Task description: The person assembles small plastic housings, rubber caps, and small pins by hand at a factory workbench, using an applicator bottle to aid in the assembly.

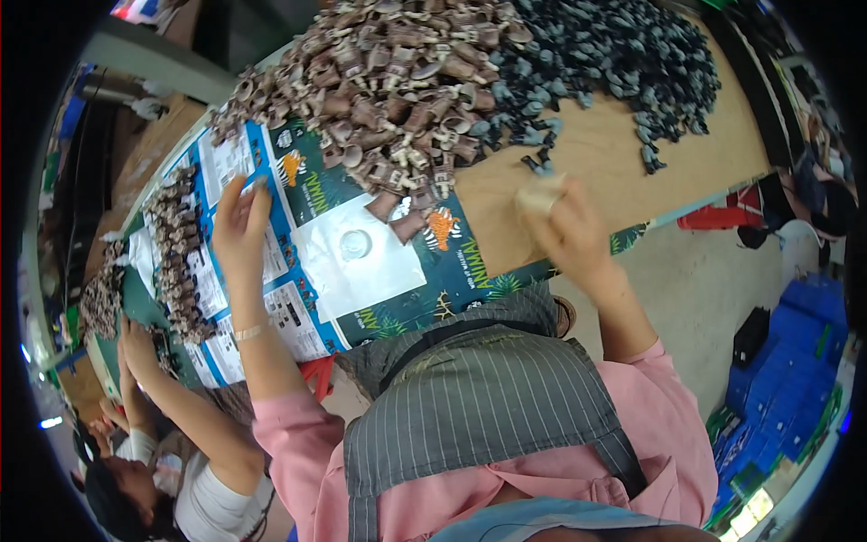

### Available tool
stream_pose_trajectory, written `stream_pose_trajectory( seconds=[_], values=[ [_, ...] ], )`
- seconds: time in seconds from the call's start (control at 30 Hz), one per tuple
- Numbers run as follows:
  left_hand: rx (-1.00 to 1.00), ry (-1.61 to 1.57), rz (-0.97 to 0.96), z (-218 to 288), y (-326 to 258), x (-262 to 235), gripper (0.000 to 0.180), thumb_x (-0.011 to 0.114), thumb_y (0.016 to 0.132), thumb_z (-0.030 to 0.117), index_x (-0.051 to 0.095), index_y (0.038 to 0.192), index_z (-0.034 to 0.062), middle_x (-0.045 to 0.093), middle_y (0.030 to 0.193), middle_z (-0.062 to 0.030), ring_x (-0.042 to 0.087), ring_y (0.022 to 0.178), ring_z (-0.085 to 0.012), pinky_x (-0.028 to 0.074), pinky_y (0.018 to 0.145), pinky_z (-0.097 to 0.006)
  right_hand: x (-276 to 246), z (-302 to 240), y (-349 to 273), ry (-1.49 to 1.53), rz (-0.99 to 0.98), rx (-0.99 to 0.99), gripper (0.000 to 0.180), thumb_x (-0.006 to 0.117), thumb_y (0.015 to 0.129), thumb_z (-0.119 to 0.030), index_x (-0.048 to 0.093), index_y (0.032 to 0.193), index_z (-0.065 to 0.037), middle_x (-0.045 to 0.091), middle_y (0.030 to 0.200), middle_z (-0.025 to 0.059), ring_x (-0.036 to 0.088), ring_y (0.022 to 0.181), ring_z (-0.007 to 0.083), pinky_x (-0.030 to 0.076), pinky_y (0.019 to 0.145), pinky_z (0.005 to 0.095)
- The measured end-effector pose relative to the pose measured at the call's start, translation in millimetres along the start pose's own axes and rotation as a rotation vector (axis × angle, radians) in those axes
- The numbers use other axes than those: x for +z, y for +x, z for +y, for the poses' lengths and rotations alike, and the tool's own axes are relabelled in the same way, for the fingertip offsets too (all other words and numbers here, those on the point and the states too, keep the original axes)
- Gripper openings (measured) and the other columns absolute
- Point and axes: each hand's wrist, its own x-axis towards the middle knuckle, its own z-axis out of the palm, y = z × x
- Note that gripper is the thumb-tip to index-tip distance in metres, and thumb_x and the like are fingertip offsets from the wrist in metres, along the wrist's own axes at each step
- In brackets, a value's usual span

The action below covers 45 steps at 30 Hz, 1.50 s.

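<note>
- Head view, nearest: pink shirt [664,415] and grey striped apron [479,406], on the near side of the white sheet [370,294].
- Left of the white sheet: left hand [242,230] above blue-and-white labels [293,307], fingers loosely curled, a pale band [247,333] round the wrist; cannot tell if anything small is pinched.
- Right of the white sheet: right hand [578,239], blurred, fingers drawn in narrow by something pale; cannot tell whether gripped or what kind.
- On the white sheet: small clear round dish [355,244] near the middle; two loose brown pieces [410,227] by the far right corner, one overlapping the edge.
- Under the white sheet: green printed covering [411,303] with orange animal pictures.
- Right of the white sheet, beneath the right hand: bare brown cardboard [501,217].
- Beyond the white sheet: large heap of brown hollow pieces [388,81], spilling almost to the far edge; to its right, heap of black-and-grey pieces [623,59].
- Farther left of the white sheet: long row of small brown pieces [176,244], then a co-worker's hand [137,350] and white sleeve [221,510].
- Far right of the white sheet: red stool [722,212] and blue stack [786,352] on the floor [668,280].
</note>
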Motion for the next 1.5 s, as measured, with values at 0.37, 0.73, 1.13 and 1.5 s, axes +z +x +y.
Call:
stream_pose_trajectory(
  seconds=[0.37,0.73,1.13,1.5],
  values=[
    [-0.232,-0.824,0.126,7.8,-117.5,-21.3,0.044,0.057,0.096,0.007,0.045,0.137,-0.0006,0.058,0.122,-0.016,0.063,0.105,-0.0186,0.055,0.09,-0.026,-2.0,3.6,25.9,-0.169,-0.26,-0.008,0.034,0.073,0.075,-0.019,0.066,0.107,-0.012,0.051,0.09,0.0062,0.056,0.086,0.0263,0.048,0.075,0.0369],
    [-0.203,-1.096,0.003,-1.8,-125.4,-24.1,0.047,0.058,0.095,0.007,0.041,0.137,-0.0046,0.052,0.132,-0.0206,0.06,0.113,-0.0217,0.053,0.097,-0.029,18.0,-11.3,43.5,-0.348,-0.261,0.045,0.024,0.074,0.077,-0.02,0.067,0.097,-0.008,0.056,0.085,0.0079,0.057,0.076,0.0272,0.048,0.067,0.0379],
    [-0.37,-1.146,0.108,13.8,-129.0,-3.6,0.037,0.057,0.096,0.006,0.05,0.132,0.0017,0.063,0.115,-0.0144,0.065,0.095,-0.0169,0.056,0.08,-0.024,6.3,-12.6,14.8,0.46,-0.252,0.535,0.015,0.072,0.082,-0.003,0.063,0.095,-0.001,0.061,0.089,0.0006,0.059,0.078,0.0111,0.048,0.067,0.0232],
    [-0.332,-0.967,0.022,19.8,-131.4,1.5,0.035,0.061,0.091,0.002,0.058,0.126,0.0008,0.066,0.108,-0.0084,0.066,0.089,-0.0124,0.056,0.079,-0.025,98.2,-91.2,75.5,0.377,-0.372,-0.136,0.019,0.075,0.072,0.0,0.06,0.082,-0.004,0.061,0.087,0.0092,0.062,0.079,0.0256,0.048,0.066,0.0325]
  ],
)
